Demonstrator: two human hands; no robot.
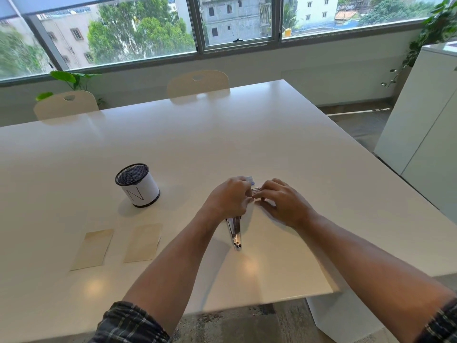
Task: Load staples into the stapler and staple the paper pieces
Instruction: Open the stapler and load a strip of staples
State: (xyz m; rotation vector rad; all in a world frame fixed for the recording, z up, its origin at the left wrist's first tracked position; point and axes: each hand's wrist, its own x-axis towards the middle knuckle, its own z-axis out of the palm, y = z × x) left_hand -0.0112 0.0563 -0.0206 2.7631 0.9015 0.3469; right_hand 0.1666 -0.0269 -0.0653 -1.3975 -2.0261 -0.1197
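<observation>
Head camera looks forward and down, close over the table (173,144).

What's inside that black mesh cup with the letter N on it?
Through the open top of the mesh cup only dark mesh and one thin pale line show. The white label hides the lower part, so I cannot tell what it holds.

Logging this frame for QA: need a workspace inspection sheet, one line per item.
Surface: white table, glossy, with light reflections near the front edge.
Job's things: stapler opened out, metal end toward the camera; two paper pieces lying flat, apart, to its left.
Clutter: mesh pen cup marked N.
Hands: left hand grips the stapler; right hand pinches something small at it, staples not resolvable.
Cables: nothing seen.
Surroundings: two chairs, windows, plants, white cabinet.
</observation>
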